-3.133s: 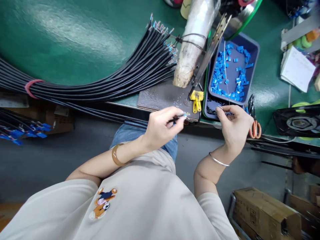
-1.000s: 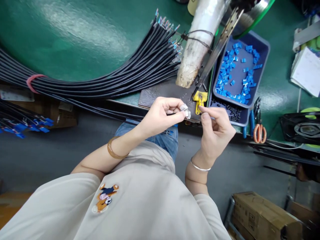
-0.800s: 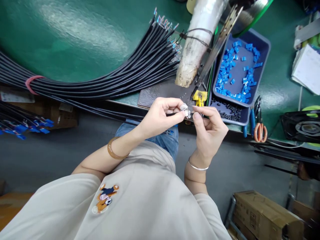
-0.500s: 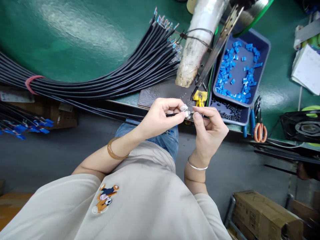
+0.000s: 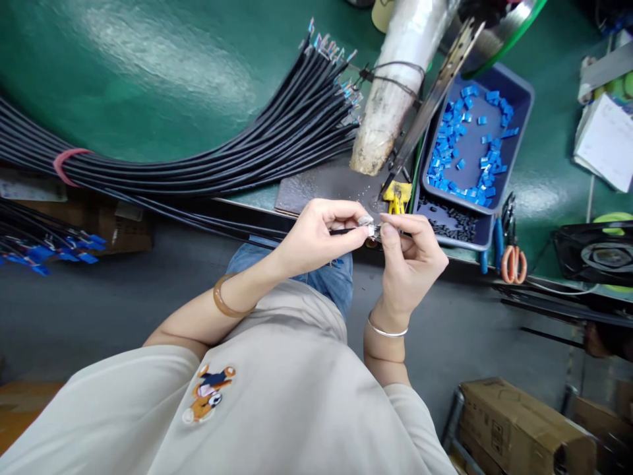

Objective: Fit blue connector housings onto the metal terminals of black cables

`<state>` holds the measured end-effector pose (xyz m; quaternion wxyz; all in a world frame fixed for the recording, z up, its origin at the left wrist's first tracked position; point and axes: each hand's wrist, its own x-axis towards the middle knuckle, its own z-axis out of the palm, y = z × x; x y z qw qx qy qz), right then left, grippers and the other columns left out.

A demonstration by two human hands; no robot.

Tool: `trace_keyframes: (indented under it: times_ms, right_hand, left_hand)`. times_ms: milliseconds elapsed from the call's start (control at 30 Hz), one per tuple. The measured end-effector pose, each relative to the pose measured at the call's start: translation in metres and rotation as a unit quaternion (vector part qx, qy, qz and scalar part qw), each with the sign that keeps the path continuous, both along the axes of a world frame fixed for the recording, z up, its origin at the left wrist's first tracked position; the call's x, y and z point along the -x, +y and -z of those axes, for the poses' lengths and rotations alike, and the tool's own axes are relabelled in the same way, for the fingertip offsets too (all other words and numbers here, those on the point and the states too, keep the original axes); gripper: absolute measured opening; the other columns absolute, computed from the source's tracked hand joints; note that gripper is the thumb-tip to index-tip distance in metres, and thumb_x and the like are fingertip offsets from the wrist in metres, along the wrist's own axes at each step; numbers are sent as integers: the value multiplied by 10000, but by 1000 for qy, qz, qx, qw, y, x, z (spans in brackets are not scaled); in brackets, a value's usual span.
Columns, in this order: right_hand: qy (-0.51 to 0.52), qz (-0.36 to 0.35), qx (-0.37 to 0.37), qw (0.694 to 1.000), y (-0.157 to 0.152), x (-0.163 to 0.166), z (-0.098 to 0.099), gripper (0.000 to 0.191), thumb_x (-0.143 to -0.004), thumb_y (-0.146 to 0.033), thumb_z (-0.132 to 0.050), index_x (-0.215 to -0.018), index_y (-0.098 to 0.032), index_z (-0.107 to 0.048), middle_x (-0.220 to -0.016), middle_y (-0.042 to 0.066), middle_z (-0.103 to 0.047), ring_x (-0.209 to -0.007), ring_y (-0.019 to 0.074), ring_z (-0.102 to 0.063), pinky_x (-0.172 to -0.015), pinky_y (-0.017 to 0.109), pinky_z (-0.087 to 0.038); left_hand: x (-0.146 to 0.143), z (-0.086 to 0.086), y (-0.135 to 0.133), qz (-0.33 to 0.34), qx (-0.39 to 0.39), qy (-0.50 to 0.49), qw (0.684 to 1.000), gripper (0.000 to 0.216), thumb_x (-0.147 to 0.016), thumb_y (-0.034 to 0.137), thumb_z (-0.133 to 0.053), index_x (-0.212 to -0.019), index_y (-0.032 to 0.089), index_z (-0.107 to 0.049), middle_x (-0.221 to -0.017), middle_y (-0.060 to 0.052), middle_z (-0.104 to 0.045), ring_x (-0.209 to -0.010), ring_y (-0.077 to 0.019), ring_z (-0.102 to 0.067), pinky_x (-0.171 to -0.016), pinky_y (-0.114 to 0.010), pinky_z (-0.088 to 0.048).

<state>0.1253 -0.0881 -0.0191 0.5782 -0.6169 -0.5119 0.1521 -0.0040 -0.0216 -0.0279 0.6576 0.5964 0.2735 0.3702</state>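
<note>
My left hand (image 5: 316,236) pinches the end of a thin black cable (image 5: 237,231) that runs off to the left under the bench edge. My right hand (image 5: 410,254) meets it fingertip to fingertip, closed on a small part at the cable's metal tip (image 5: 372,230); the part is too hidden to name. Both hands hover just in front of the bench edge, below a dark plate (image 5: 326,185) and a yellow clip (image 5: 395,194).
A thick bundle of black cables (image 5: 208,155) with a pink tie lies across the green bench. A dark blue tray (image 5: 519,99) holds several blue connectors (image 5: 455,145). Orange-handled scissors (image 5: 512,260), a wrapped white post (image 5: 390,92), a fan (image 5: 593,251) and cardboard boxes (image 5: 524,422) surround me.
My right hand came back from the blue tray to the cable tip held by my left hand. In the last second the two hands closed together and barely moved.
</note>
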Motion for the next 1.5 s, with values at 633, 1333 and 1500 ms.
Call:
trace_keyframes:
  times_ms: [633,1333,1500]
  right_hand:
    - [-118,107,-88,983,-17,-46,-41,167,-826,-194,-610,-986,-209,-653,-918,7,-651,-476,44,-545,-426,226,-323]
    - [-301,99,274,908,111,-157,-29,118,-678,-102,-716,-659,-146,-608,-612,-14,-590,-564,67,-486,-659,273,-408]
    - [-307,112,283,902,115,-161,-22,128,-687,-156,-652,-620,-154,-543,-585,-55,-526,-551,26,-448,-632,257,-393]
  left_hand:
    - [7,-12,4,105,40,11,994,79,-763,169,-651,-730,97,-652,-667,-25,-642,-599,-61,-547,-556,-162,-428]
    - [0,-5,6,2,157,-110,981,121,-749,172,-656,-688,136,-558,-515,61,-473,-458,-15,-375,-452,-165,-269]
    - [-2,-1,6,0,146,-99,984,113,-732,179,-664,-692,140,-566,-501,59,-474,-458,-23,-383,-461,-172,-276]
